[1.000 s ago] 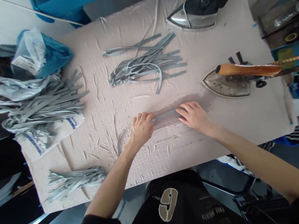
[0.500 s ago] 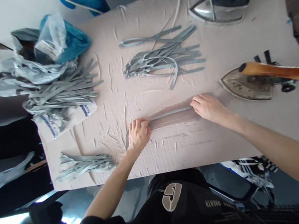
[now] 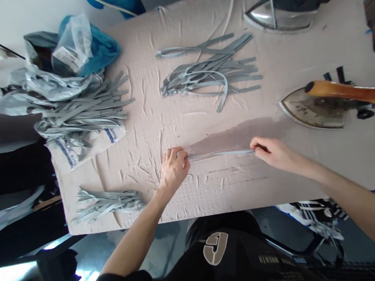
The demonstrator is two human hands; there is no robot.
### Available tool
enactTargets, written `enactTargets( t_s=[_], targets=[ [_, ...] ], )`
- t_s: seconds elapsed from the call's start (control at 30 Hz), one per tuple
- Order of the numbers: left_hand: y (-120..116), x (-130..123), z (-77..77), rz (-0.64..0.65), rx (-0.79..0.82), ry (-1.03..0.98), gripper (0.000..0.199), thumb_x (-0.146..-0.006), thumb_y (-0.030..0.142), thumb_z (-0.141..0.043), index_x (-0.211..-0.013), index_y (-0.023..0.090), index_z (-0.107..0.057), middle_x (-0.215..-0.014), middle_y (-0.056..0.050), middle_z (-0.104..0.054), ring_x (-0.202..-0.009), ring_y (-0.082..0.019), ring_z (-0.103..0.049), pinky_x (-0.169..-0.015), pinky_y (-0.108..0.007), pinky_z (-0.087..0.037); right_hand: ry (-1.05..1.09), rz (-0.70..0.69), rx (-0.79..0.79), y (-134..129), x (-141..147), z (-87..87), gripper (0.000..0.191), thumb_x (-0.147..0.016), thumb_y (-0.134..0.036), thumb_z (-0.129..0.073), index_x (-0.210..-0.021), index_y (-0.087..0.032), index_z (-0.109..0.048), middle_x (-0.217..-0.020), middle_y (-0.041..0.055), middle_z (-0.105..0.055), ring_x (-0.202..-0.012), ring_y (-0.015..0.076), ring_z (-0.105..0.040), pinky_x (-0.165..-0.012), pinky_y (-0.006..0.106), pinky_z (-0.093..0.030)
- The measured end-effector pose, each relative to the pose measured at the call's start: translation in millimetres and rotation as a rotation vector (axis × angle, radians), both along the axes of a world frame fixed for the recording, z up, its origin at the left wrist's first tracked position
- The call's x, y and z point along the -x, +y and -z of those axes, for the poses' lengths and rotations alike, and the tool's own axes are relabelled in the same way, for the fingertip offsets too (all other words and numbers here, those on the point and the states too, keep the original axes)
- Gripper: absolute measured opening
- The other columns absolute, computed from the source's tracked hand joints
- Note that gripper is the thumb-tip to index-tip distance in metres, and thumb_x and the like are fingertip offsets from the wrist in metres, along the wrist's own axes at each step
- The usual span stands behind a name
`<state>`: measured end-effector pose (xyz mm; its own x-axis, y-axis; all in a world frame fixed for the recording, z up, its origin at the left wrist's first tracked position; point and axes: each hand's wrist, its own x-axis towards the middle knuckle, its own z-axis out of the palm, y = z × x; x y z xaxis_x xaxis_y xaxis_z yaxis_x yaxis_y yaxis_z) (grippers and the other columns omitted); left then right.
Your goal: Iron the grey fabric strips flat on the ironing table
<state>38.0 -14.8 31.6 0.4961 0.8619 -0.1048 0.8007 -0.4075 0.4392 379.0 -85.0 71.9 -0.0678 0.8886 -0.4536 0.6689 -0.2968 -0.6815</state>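
Note:
A thin grey strip (image 3: 221,154) is stretched straight across the padded cloth, between my two hands. My left hand (image 3: 173,169) pinches its left end against the cloth. My right hand (image 3: 273,153) holds the right end with its fingers closed. A dark wet patch (image 3: 239,135) lies just above the strip. Bundles of similar grey strips lie farther off: one (image 3: 210,73) above my hands, one (image 3: 81,112) to the left, and a smaller one (image 3: 108,204) near the front edge, closest to my left hand.
A steel iron with a wooden handle (image 3: 321,106) rests at the right of the cloth-covered table (image 3: 211,195). A second iron (image 3: 278,16) stands at the far edge. At the left are a white printed sack (image 3: 84,150) and a blue and clear plastic bag bundle (image 3: 79,49).
The strip was lying loose under my hands and is now drawn taut. My right hand has moved right and closed on its end. The view has shifted slightly, and the wet patch shows more.

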Motion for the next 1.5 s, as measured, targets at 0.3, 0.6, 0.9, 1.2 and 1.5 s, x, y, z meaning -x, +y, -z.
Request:
enactTargets(
  t_s=[0.3,0.6,0.9,1.2,1.5],
  targets=[
    [25.0,23.8,-34.3,-0.304,0.670,-0.273,0.009,-0.087,0.028,-0.049,-0.089,0.022,-0.055,-0.056,0.004,-0.058,-0.056,-0.014,-0.056,-0.060,-0.026,-0.043,0.172,0.045,0.160,6.8,2.3,13.5,0.021,-0.088,-0.031,-0.045,-0.093,-0.021,-0.062,-0.057,-0.0051,-0.052,-0.048,0.0117,-0.046,-0.052,0.026,-0.037],
    [37.7,-8.4,20.3,-0.175,0.065,0.370,0.025,-0.099,0.031,-0.041,-0.109,0.020,-0.061,-0.080,-0.007,-0.068,-0.074,-0.025,-0.065,-0.071,-0.034,-0.043,-0.194,0.075,-0.130,15.8,12.4,62.0,0.018,-0.090,-0.025,-0.051,-0.100,-0.020,-0.065,-0.083,0.0064,-0.072,-0.070,0.0194,-0.062,-0.064,0.031,-0.042],
    [16.7,-25.8,11.6,-0.133,-0.208,0.113,0.034,-0.095,0.025,-0.051,-0.126,0.014,-0.060,-0.123,-0.020,-0.059,-0.116,-0.034,-0.054,-0.101,-0.051,-0.042,-0.519,-0.143,-0.634,-26.0,11.6,63.4,0.033,-0.097,-0.021,-0.047,-0.126,-0.015,-0.064,-0.125,0.0171,-0.067,-0.117,0.0298,-0.061,-0.100,0.048,-0.047],
    [-39.1,-135.1,29.5,0.364,0.013,-0.067,0.049,-0.094,0.014,-0.045,-0.141,0.015,-0.055,-0.133,-0.016,-0.060,-0.118,-0.028,-0.056,-0.101,-0.044,-0.047,-0.489,-0.296,-0.639,-56.7,10.4,81.8,0.062,-0.098,-0.019,-0.047,-0.159,-0.012,-0.036,-0.156,0.0143,-0.050,-0.148,0.0284,-0.043,-0.123,0.057,-0.033],
    [-38.3,-139.9,37.2,0.476,-0.006,0.092,0.058,-0.095,0.017,-0.045,-0.153,0.014,-0.043,-0.146,-0.016,-0.055,-0.132,-0.031,-0.050,-0.110,-0.046,-0.042,-0.464,-0.347,-0.615,-64.5,-1.5,82.5,0.063,-0.098,-0.018,-0.047,-0.160,-0.015,-0.037,-0.157,0.0123,-0.048,-0.149,0.0272,-0.043,-0.123,0.058,-0.034]
  ],
)
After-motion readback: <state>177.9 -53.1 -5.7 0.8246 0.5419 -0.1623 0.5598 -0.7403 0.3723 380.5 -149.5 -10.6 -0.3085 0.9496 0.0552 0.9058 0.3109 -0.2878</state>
